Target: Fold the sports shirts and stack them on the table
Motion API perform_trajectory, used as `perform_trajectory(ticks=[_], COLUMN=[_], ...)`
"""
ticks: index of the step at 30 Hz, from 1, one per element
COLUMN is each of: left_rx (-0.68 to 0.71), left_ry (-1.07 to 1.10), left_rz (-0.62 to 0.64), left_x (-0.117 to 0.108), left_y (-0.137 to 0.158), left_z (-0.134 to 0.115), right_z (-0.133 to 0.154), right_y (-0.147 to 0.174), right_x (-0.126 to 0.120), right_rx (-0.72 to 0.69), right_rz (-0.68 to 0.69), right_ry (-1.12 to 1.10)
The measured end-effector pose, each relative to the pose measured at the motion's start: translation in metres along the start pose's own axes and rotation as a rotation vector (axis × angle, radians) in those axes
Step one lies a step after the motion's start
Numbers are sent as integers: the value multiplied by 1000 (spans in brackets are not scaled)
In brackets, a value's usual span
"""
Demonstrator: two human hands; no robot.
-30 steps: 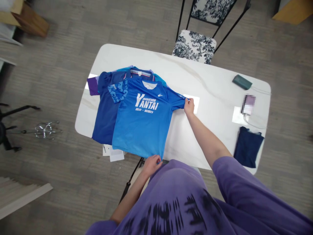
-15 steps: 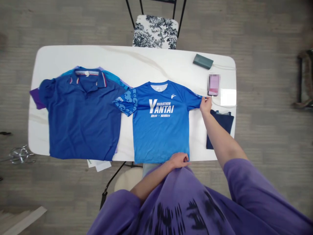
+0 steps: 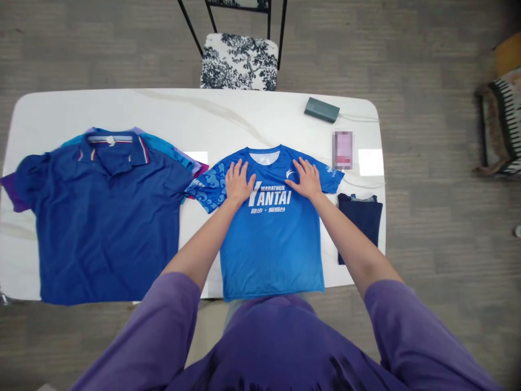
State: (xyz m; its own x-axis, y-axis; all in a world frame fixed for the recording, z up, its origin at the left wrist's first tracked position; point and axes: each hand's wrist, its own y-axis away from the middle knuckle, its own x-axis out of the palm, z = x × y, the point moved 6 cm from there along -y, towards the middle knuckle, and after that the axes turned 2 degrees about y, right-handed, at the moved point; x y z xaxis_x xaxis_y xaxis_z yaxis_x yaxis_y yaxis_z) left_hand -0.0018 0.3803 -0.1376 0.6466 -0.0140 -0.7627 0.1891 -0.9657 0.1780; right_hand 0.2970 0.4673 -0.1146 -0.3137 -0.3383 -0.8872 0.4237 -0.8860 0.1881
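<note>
A blue T-shirt with white lettering lies spread face up, its hem at the table's near edge. My left hand rests flat on its chest below the left side of the neckline, fingers apart, covering part of the big first letter. On the other side of the neckline, my right hand lies with spread fingers beside the small white logo. Both sleeves stretch outward; the left one has a cloud pattern and touches the neighbouring clothes. To the left, a dark blue polo shirt lies on top of other shirts.
The white table carries a folded dark garment, a phone with a blurred screen and a grey-green box-shaped device with a cable, all at the right. A chair with a tree-patterned seat stands at the far side.
My right hand has let go of the right sleeve end and moved onto the chest. My left hand has gone from the hem up to the chest. The view has shifted.
</note>
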Motion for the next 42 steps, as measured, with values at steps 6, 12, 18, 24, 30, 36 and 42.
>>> perform_trajectory(ticks=[6, 12, 18, 24, 30, 36, 42], left_rx=[175, 159, 127, -11, -49, -233, -307], left_ry=[-54, -63, -31, -28, -39, -42, -138], left_rz=[54, 26, 106, 307, 195, -213, -53], left_x=[13, -10, -4, 24, -22, -129, -165], left_y=[-61, -43, 137, 321, 302, 128, 41], left_z=[28, 15, 9, 18, 33, 135, 202], right_z=[-17, -11, -2, 64, 87, 170, 314], right_y=[-46, -13, 104, 276, 371, 391, 403], right_x=[20, -4, -21, 42, 66, 97, 192], right_rx=[30, 144, 246, 170, 361, 348, 399], right_rz=[-10, -172, -81, 228, 187, 229, 360], right_ry=[78, 131, 114, -11, -1, -126, -185])
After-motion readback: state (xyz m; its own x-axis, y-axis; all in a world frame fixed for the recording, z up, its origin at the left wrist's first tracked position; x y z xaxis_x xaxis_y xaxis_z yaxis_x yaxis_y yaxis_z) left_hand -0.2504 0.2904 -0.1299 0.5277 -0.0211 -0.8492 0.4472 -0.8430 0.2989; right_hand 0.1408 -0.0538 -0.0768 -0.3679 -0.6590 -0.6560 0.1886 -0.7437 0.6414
